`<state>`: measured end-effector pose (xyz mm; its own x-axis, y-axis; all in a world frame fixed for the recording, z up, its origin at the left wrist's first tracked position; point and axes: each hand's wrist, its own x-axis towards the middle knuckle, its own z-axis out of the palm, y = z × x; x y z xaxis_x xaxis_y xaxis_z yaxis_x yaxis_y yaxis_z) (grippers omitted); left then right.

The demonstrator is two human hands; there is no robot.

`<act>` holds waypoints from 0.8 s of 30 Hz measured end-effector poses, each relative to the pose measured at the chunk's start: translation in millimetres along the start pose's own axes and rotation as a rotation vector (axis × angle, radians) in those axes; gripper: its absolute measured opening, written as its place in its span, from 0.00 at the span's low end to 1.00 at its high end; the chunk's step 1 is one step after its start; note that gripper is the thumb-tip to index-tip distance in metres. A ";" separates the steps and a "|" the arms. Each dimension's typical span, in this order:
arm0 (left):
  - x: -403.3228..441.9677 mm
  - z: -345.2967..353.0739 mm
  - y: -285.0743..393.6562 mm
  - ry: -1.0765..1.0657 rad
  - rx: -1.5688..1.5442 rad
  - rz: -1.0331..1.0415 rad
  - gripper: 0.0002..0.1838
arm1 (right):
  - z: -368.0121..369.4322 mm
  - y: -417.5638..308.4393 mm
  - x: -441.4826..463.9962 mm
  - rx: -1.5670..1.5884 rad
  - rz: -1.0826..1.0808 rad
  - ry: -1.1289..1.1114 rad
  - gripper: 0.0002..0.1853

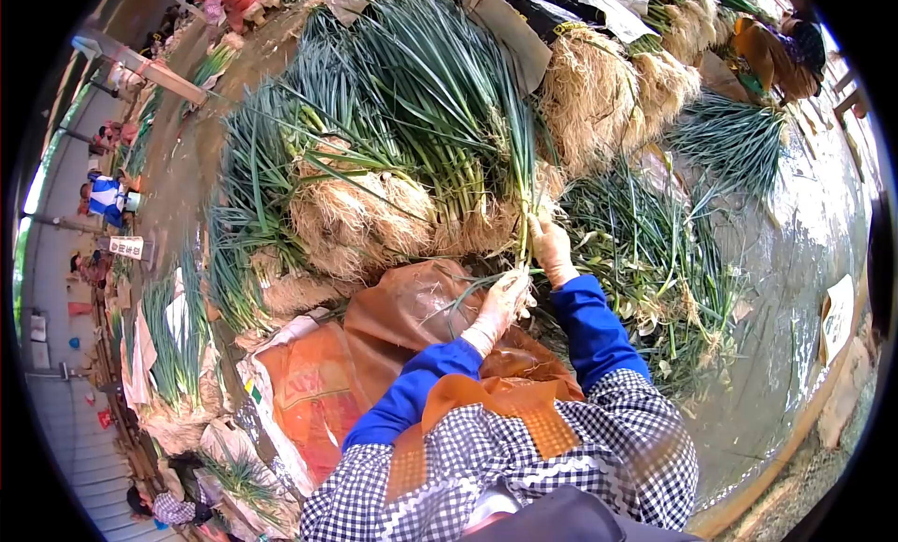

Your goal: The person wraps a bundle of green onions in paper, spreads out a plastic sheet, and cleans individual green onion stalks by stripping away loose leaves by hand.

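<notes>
Green onion stalks (524, 191), a slim handful, run down to two bare hands near the middle of the wet floor (776, 355), their leafy ends against the big pile behind. Out towards the floor's left edge, a smaller bundle (178, 355) lies with its leaves pointing away from the worker, pale wrapping along its side. Coming right, we meet an orange sack (313, 383) laid out flat-ish, and above it the great onion pile (402, 102), dark leaves fanned out, thick mats of straw-coloured roots facing the person. A shiny brown sheet (402, 308) spreads just below those roots.

Now the left hand (503, 303), blue sleeve behind it: its fingers are bunched together by the lower end of the stalks, though what exactly they pinch I cannot tell. Just beside and higher, the right hand (553, 249) has its fingers curled round the stalks, thumb pressed along them. Right beside that arm sprawls a heap of loose leaves (645, 247), tangled and messy. Above the heap, pale root clumps (589, 98) hang thick. Farther right, another fan of greens (730, 140) rests on the floor, and a pale scrap (835, 317) lies near the floor's right edge.
</notes>
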<state>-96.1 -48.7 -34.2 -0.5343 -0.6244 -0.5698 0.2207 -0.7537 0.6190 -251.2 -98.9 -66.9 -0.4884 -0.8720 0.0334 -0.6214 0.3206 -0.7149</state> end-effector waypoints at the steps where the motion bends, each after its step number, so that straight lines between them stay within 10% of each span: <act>1: 2.1 -0.7 1.8 -0.003 0.071 0.012 0.12 | -2.5 -4.9 -3.4 -0.213 -0.014 0.011 0.18; 6: 11.8 -4.0 -5.2 0.163 0.015 0.102 0.11 | -47.2 -15.4 -57.8 -0.245 -0.581 -0.395 0.19; 8: 13.3 -7.9 -0.9 0.213 -0.068 0.138 0.11 | -83.9 -12.2 -69.1 -0.104 -0.293 -0.647 0.18; 10: 9.5 -13.9 1.6 -0.055 -0.051 -0.007 0.12 | -61.6 52.6 -39.4 -0.280 -0.019 -0.351 0.23; 12: -3.7 3.9 11.1 -0.147 -0.090 -0.060 0.14 | -64.5 27.3 -3.4 0.642 0.406 -0.461 0.24; 14: -6.4 -3.2 14.1 -0.377 -0.251 -0.181 0.14 | -32.1 14.2 13.6 1.017 0.408 -0.372 0.21; 15: -6.6 -4.1 10.4 -0.237 -0.094 -0.068 0.14 | -17.4 -25.6 14.6 1.090 0.257 -0.002 0.17; 16: -4.9 -2.1 5.6 -0.096 0.061 0.050 0.15 | -12.8 -22.9 19.0 1.079 0.186 -0.187 0.18; 17: 24.5 -30.3 -20.2 0.001 0.723 0.686 0.14 | -2.0 -27.9 21.1 0.990 0.160 -0.091 0.17; 21: 20.9 -29.5 -8.1 0.141 0.840 0.309 0.07 | 15.9 -41.2 -12.3 0.684 0.087 -0.029 0.12; 23: 22.8 -26.8 -6.8 0.025 -0.398 0.121 0.06 | -26.4 -49.5 -46.1 0.821 0.174 -0.442 0.11; 24: 18.7 -18.2 1.1 0.262 -0.188 0.147 0.06 | -65.9 -57.7 -61.2 0.881 0.279 -0.704 0.11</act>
<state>-90.9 -65.0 -54.0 -0.2633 -0.7422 -0.6163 0.4390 -0.6611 0.6085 -225.9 -39.6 18.3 0.0794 -0.9133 -0.3994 0.2310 0.4066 -0.8839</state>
